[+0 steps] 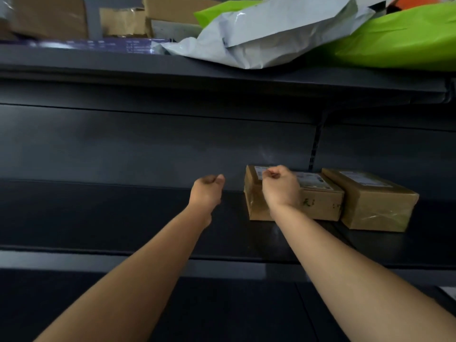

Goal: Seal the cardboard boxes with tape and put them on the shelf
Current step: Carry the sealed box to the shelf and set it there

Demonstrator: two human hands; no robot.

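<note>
Boxes (377, 201) touching, set back from shelf (123, 218) edge, right hand (280, 186) curled.

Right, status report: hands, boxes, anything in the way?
Empty, curled: left hand, right hand. On shelf, taped: left box, right box. Note right hand fronts left box.

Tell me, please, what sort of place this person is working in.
Probably a parcel storeroom or mailroom: dark metal shelving, two taped, labelled cardboard boxes side by side on one shelf, and a grey mailer bag and a green bag piled on the shelf above.
</note>
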